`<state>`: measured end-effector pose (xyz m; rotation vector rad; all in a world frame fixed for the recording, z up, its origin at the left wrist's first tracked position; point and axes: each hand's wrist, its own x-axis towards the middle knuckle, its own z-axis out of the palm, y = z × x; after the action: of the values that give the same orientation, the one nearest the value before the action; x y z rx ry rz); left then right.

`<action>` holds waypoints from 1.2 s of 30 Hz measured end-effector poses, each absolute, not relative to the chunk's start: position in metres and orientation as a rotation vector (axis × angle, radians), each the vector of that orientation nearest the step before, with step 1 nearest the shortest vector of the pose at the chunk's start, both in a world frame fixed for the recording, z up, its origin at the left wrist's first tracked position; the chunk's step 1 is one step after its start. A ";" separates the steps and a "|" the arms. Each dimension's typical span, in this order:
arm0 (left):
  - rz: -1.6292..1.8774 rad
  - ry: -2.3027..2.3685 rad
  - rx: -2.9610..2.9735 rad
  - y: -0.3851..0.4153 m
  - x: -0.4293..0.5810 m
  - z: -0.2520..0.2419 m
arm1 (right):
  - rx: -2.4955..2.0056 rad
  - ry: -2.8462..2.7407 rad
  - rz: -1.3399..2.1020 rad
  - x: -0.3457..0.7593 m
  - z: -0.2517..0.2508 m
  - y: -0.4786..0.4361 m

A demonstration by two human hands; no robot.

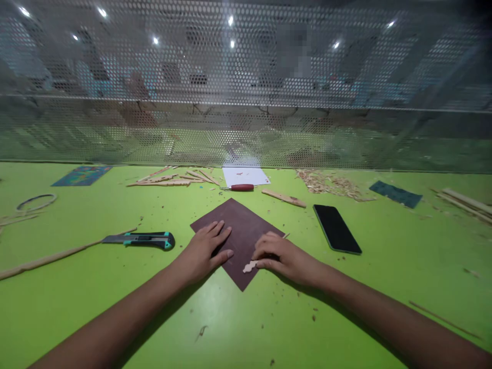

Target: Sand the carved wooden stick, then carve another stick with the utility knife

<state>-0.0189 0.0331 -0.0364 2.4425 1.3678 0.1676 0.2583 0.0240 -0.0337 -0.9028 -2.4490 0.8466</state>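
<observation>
A dark brown sheet of sandpaper (pixel 240 225) lies as a diamond on the green table (pixel 230 318). My left hand (pixel 205 251) rests flat on the sheet's left side, fingers spread. My right hand (pixel 282 256) presses a small pale carved wooden piece (pixel 250 266) against the sheet's lower right part, fingers curled over it. Only the piece's left end and a thin tip beyond the fingers show.
A teal and black utility knife (pixel 142 239) lies to the left, a black phone (pixel 336 228) to the right. Farther back are a red-handled tool (pixel 240 187), white paper (pixel 245 176), wood strips (pixel 169 179), shavings (pixel 328 183) and a dark pad (pixel 395 193). A perforated metal screen (pixel 246 92) closes the back.
</observation>
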 end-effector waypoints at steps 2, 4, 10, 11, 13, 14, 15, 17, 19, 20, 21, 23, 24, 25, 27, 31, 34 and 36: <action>0.176 1.363 2.440 0.033 -0.019 -0.037 | -0.923 -2.440 0.874 0.254 -0.034 0.021; 0.186 1.358 2.438 0.034 -0.020 -0.038 | -0.914 -2.462 0.900 0.248 -0.034 0.015; 0.208 1.328 2.438 0.035 -0.023 -0.041 | -0.872 -2.556 0.860 0.250 -0.027 0.015; 0.212 1.325 2.438 0.035 -0.023 -0.042 | -0.888 -2.550 0.840 0.252 -0.026 0.018; 0.222 1.324 2.439 0.036 -0.023 -0.043 | -0.913 -2.533 0.810 0.254 -0.026 0.019; 0.227 1.325 2.440 0.036 -0.023 -0.043 | -0.906 -2.532 0.808 0.252 -0.026 0.018; 0.232 1.327 2.440 0.036 -0.023 -0.044 | -0.883 -2.541 0.813 0.249 -0.027 0.016; 0.239 1.332 2.440 0.036 -0.023 -0.045 | -0.804 -2.578 0.835 0.244 -0.030 0.011; 0.240 1.335 2.438 0.036 -0.023 -0.045 | -0.767 -2.604 0.830 0.245 -0.031 0.012; 0.239 1.335 2.437 0.036 -0.023 -0.045 | -0.796 -2.593 0.808 0.249 -0.031 0.014; 0.237 1.333 2.435 0.036 -0.023 -0.044 | -0.840 -2.573 0.778 0.254 -0.031 0.018; 0.227 1.332 2.432 0.035 -0.023 -0.042 | -0.922 -2.530 0.730 0.264 -0.031 0.025; 0.222 1.333 2.430 0.035 -0.023 -0.041 | -0.936 -2.521 0.717 0.266 -0.031 0.027; 0.217 1.335 2.428 0.035 -0.023 -0.041 | -0.933 -2.521 0.712 0.266 -0.032 0.027; 0.208 1.334 2.425 0.035 -0.023 -0.040 | -0.876 -2.551 0.721 0.262 -0.035 0.025; 0.203 1.322 2.421 0.035 -0.025 -0.038 | -0.841 -2.573 0.688 0.264 -0.036 0.027; 0.206 1.320 2.416 0.034 -0.025 -0.038 | -0.942 -2.510 0.626 0.275 -0.036 0.032; 0.216 1.320 2.415 0.035 -0.026 -0.040 | -0.936 -2.514 0.631 0.276 -0.037 0.030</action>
<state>-0.0264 0.0347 -0.0397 2.4149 1.3201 0.2164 0.2759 0.0301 -0.0368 -0.9362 -2.5142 0.6306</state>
